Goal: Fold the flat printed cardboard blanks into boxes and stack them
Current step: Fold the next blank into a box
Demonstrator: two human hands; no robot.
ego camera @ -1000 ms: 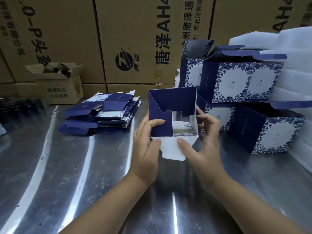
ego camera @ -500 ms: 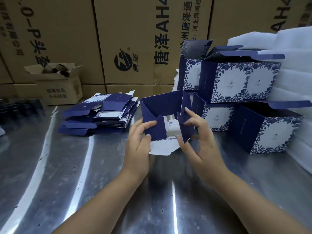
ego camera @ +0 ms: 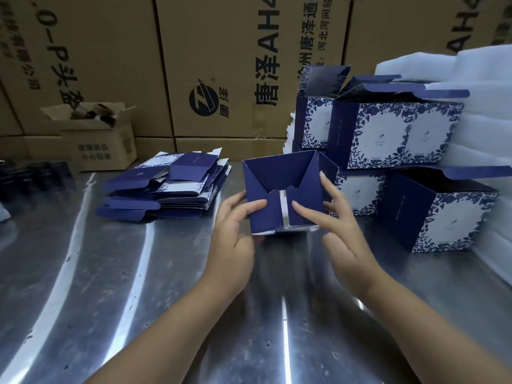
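Box (ego camera: 285, 189) half-folded, gripped in both hands

Navy box sits mid-table (ego camera: 110, 273), open side facing the camera; two inner flaps turned in, narrow gap between them; left hand (ego camera: 235, 234) grips left side, thumb pressing left flap; right hand (ego camera: 340, 231) grips right side, thumb on right flap, fingers (ego camera: 324, 181) curled round the edge; flat blanks (ego camera: 163, 187) piled at left; finished boxes (ego camera: 396, 134) stacked at right, lids open; brown cartons (ego camera: 221, 65) behind.

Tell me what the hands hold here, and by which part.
Both the left hand and the right hand hold one half-folded navy blue cardboard box, each pinching a side wall with its thumb on that side's inward-folded flap.
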